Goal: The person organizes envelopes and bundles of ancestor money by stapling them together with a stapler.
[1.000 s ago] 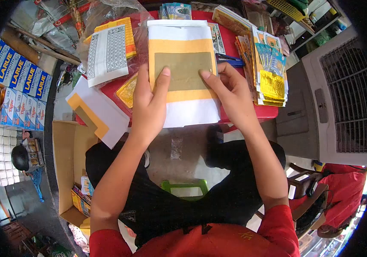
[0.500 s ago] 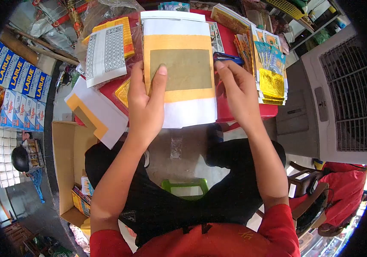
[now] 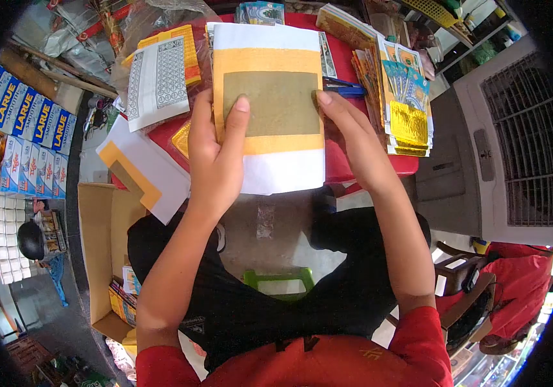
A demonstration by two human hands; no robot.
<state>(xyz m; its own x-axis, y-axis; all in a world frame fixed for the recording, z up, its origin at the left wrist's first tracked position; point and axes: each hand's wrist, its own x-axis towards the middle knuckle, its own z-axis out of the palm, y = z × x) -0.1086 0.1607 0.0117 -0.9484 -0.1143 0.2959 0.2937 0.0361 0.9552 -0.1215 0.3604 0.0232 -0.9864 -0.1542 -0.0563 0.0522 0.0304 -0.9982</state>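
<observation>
A stack of white joss paper point(image 3: 271, 103) with an orange band and a dull gold rectangle is held up in front of me. My left hand point(image 3: 218, 151) is closed on its left edge, thumb on top and fingers underneath. At the right edge, my right hand point(image 3: 357, 138) presses its thumb on the paper's rim; the other fingers are partly hidden. Just beyond that hand lies a blue-handled tool point(image 3: 344, 89). To the left, a white sheet printed with round patterns point(image 3: 158, 84) rests on yellow paper.
The red table point(image 3: 379, 166) carries bundles of printed paper with gold packets point(image 3: 409, 126) on the right. A cut white and orange sheet point(image 3: 141, 171) hangs over its left edge. Below are an open cardboard box point(image 3: 99, 251) and a green stool point(image 3: 281, 282). A grey cooler point(image 3: 502, 148) stands right.
My right hand has moved slightly left and up against the paper's right edge, its fingers now more extended. The top of the stack has shifted a little, covering more of the sheet behind it.
</observation>
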